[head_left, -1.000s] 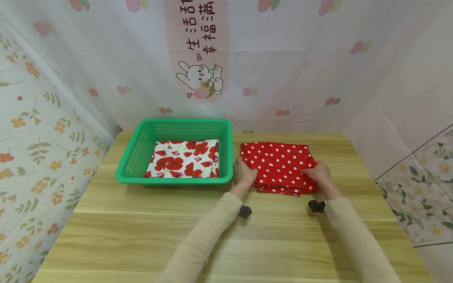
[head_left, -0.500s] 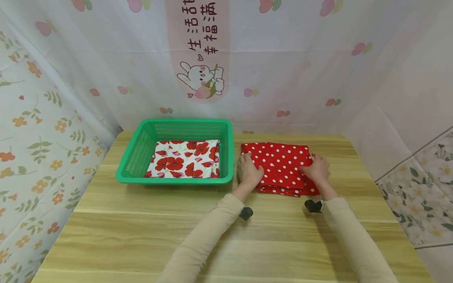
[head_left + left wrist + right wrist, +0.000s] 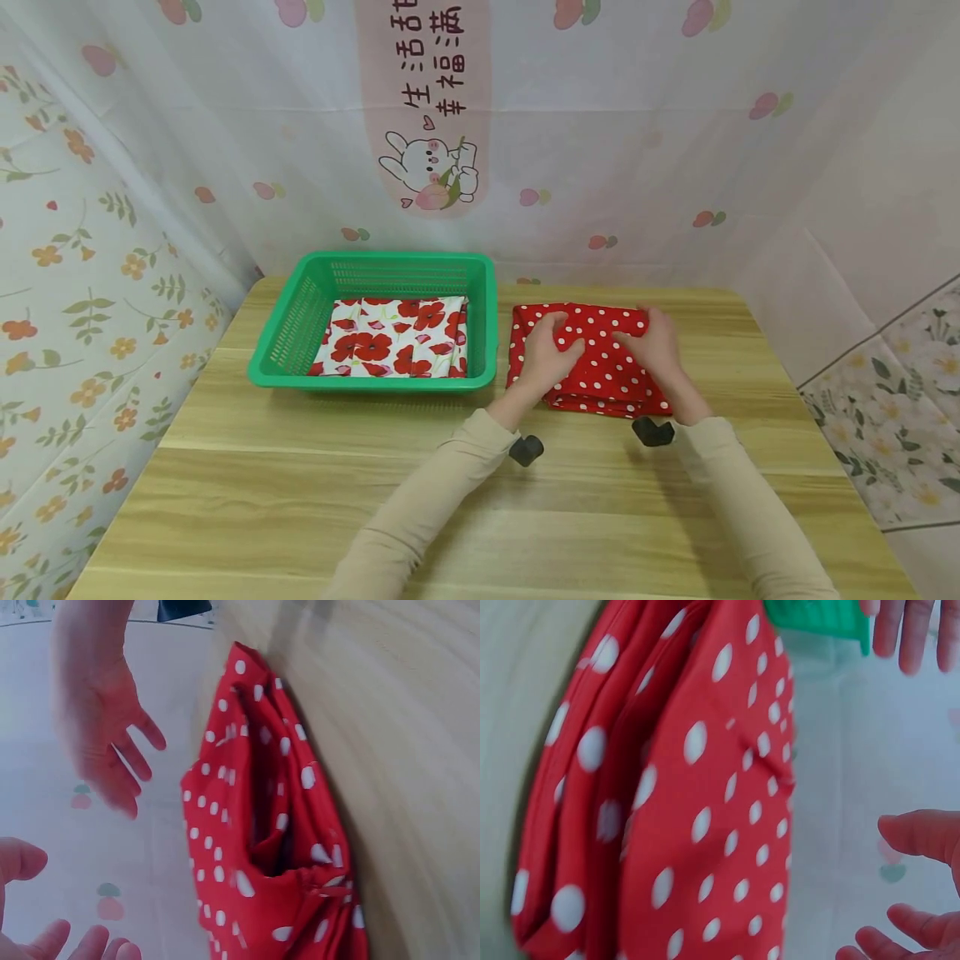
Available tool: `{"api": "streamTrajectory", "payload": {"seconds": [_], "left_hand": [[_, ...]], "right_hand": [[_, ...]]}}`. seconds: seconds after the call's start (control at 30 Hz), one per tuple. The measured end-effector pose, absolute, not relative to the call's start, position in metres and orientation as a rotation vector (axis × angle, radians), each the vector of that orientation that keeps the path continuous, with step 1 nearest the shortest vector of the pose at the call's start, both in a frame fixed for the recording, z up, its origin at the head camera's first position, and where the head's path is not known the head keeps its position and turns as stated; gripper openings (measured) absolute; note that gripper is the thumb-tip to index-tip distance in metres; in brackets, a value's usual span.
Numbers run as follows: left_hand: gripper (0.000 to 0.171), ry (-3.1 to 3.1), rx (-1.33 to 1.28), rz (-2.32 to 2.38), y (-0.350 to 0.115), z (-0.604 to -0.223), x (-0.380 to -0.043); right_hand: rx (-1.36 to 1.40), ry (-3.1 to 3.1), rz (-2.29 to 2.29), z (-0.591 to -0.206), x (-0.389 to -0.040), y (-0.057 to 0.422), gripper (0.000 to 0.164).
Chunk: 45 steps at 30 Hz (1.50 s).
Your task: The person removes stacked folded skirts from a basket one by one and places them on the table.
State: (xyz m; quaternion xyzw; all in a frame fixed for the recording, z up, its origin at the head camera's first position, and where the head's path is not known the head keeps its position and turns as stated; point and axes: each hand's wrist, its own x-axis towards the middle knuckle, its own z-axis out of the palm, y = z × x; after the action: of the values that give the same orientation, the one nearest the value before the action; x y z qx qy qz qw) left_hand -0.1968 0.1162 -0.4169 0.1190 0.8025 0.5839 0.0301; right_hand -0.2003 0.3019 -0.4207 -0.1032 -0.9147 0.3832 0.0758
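A folded red cloth with white dots [image 3: 592, 358] lies on the wooden table, its layered edge facing me. Over its left part hovers my left hand [image 3: 547, 358], fingers spread and apart from the fabric. My right hand [image 3: 652, 346] is above the right part, likewise spread and holding nothing. Both wrist views show a gap between the hands and the dotted cloth [image 3: 225, 825]; its stacked folds [image 3: 592, 750] stand out at the near edge.
Left of the cloth stands a green plastic basket [image 3: 491, 333]. Inside it lies a folded white cloth with red poppies [image 3: 390, 342]. A printed curtain [image 3: 622, 167] hangs behind the wooden table [image 3: 300, 500].
Both hands have let go of the dotted cloth's sides, lifted, and moved inward above it. The cloth has stayed nearly in place.
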Motion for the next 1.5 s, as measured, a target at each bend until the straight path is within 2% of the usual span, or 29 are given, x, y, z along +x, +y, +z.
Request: {"api": "streamTrajectory", "payload": {"seconds": [0.63,1.0,1.5], "left_hand": [[0.043,2.399,0.285,2.037,0.071,-0.392,-0.204],[0.043,2.469,0.202,2.036,0.027,-0.392,-0.213],[0.041,2.463,0.074,2.115,-0.01,-0.392,-0.215]], "right_hand": [[-0.152,-2.726,1.332,-0.396,-0.202,0.257,0.064],[-0.03,-2.704,1.411,-0.391,-0.209,0.229,0.062],[0.091,-2.679,1.498,-0.384,-0.212,0.197,0.061]]}}
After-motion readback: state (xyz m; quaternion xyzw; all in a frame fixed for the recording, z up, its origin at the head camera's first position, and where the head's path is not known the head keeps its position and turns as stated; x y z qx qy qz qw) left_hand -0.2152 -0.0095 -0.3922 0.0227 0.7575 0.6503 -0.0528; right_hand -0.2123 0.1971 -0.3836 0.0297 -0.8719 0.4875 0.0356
